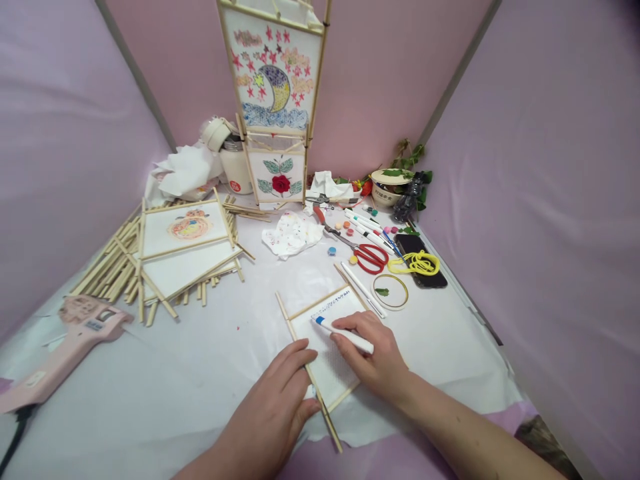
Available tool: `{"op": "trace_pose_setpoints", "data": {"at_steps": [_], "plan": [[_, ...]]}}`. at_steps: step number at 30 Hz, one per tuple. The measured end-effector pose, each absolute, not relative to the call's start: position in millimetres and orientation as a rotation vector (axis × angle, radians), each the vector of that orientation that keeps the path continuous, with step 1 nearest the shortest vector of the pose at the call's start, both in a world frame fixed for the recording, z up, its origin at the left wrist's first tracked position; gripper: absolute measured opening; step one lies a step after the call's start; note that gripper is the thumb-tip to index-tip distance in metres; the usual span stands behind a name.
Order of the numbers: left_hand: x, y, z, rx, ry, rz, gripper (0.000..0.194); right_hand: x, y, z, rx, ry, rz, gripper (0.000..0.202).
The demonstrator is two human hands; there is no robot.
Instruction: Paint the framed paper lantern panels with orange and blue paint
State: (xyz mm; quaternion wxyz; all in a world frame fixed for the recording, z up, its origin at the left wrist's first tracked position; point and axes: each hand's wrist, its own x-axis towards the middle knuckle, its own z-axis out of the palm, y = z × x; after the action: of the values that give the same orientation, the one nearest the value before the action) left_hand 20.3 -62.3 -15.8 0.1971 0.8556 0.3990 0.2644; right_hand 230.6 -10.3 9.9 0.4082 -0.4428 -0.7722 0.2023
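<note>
My right hand (373, 347) is closed around a white marker (350, 337) with a blue end. Its tip meets the white sheet of a small stick frame (333, 357), where a row of small blue marks runs along the far edge. My left hand (283, 387) rests at the frame's left stick, fingertips on its edge. Between its thumb and fingers sits a small white piece with a bit of blue, like a marker cap (310, 392); most of it is hidden. A thin white pen (364, 290) lies just beyond the frame.
A pink glue gun (75, 350) lies left, before piled sticks (113, 260) and a drawn panel (185, 230). A tall decorated lantern (275, 87) stands behind. Red scissors (370, 257), a tape roll (390, 291), yellow cord (415, 263) and a phone (425, 267) lie right.
</note>
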Motion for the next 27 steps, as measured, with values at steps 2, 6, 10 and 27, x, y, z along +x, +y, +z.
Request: {"op": "trace_pose_setpoints", "data": {"at_steps": [2,6,10,27], "plan": [[21,-62,-13,2.405,1.106,0.76,0.007,230,-7,17,-1.158,-1.882,0.588,0.011],[22,-62,-12,2.393,1.113,0.758,0.008,224,5,29,-1.244,-1.747,0.822,0.008],[22,-63,-16,2.356,1.122,0.773,0.008,217,12,21,-1.185,-1.778,0.663,0.005],[24,-65,-19,2.331,1.126,0.774,0.009,218,8,3,-1.038,-1.999,0.36,0.008]]}}
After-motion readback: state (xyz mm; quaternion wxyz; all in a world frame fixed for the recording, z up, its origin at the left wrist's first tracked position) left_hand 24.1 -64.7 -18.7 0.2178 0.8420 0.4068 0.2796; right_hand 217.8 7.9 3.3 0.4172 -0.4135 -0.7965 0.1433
